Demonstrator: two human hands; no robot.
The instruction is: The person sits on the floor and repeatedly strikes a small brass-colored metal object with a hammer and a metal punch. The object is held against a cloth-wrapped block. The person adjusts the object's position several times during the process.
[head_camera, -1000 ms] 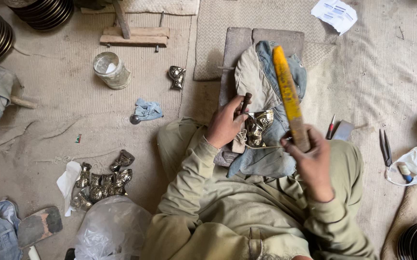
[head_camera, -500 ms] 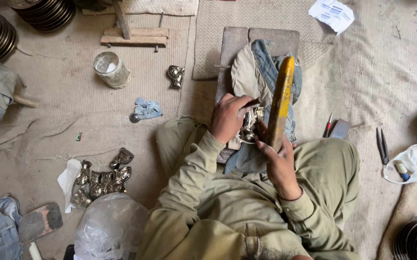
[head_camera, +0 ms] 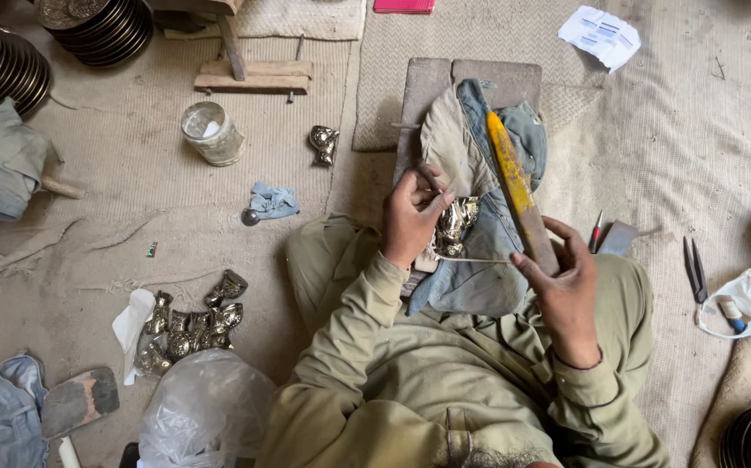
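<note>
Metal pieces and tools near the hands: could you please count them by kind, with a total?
Yellow flat stick, in the right hand: 1
Shiny metal piece under the left hand: 1
Lone metal piece on the floor: 1
Heap of metal pieces (too tangled to count singly): 1
Glass jar: 1
Scissors: 1
Total: 6

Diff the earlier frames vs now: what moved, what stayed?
The right hand swung the yellow stick from raised and tilted right, through near upright, down to lean left over the cloth. The left hand kept its grip on the metal piece. The jar and metal pile lie as before.
</note>
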